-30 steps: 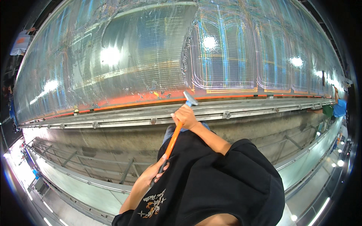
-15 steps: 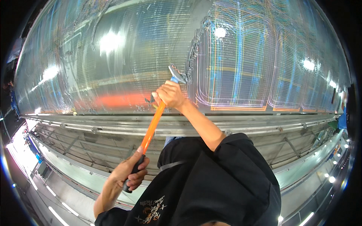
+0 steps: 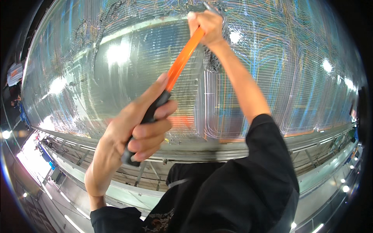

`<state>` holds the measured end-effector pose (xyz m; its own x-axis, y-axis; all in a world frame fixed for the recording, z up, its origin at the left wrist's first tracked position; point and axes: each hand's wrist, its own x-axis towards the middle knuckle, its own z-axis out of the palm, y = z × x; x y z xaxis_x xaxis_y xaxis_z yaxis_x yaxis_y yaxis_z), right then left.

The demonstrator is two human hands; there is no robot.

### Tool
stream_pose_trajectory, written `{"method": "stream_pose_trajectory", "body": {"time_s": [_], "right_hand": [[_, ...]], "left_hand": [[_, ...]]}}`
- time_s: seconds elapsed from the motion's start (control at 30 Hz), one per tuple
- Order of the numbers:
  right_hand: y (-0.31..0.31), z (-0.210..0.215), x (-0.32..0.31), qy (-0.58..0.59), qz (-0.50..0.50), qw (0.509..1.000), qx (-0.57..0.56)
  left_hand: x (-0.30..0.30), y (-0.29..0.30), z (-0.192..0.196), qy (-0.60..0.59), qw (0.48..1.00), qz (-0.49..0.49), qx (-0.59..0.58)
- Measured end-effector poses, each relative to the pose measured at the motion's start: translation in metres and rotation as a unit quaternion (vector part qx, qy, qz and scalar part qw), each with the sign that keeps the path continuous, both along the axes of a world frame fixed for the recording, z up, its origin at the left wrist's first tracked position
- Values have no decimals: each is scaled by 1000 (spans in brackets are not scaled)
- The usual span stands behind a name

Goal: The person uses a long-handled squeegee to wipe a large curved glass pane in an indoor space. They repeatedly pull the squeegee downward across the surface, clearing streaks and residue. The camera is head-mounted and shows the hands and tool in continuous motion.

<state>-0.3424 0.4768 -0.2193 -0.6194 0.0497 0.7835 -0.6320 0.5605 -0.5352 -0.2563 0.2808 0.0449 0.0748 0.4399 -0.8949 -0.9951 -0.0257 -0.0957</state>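
Observation:
A long-handled scraper with an orange shaft and black grip slants up and to the right across the view. My left hand is wrapped around the black grip at its lower end. Farther out, my right hand grips the upper shaft close to the head. Only part of the grey metal blade shows past my knuckles, over a large glossy panel. Dark, crumpled residue lies on the panel just below my right hand. Whether the blade touches the surface is hidden.
Fine coloured lines and lamp reflections cover the panel, and more dark residue streaks its left part. A metal rail runs along the near edge, close to my body. Beneath it is a framework of bars.
Both hands have carried the scraper away from me, up the panel and slightly right. The view has shifted, showing more panel below the blade. Both grips stay closed.

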Motion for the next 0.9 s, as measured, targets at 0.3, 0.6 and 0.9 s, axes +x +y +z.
{"method": "stream_pose_trajectory", "body": {"time_s": [0.3,0.6,0.9], "right_hand": [[-16,19,39,-156,237,955,83],[-169,35,388,-220,237,943,74],[-137,48,520,-235,186,952,69]], "left_hand": [[95,-18,-36,67,985,120,107],[420,-166,14,-83,983,152,55],[517,-143,28,-18,1000,-19,-1]]}}
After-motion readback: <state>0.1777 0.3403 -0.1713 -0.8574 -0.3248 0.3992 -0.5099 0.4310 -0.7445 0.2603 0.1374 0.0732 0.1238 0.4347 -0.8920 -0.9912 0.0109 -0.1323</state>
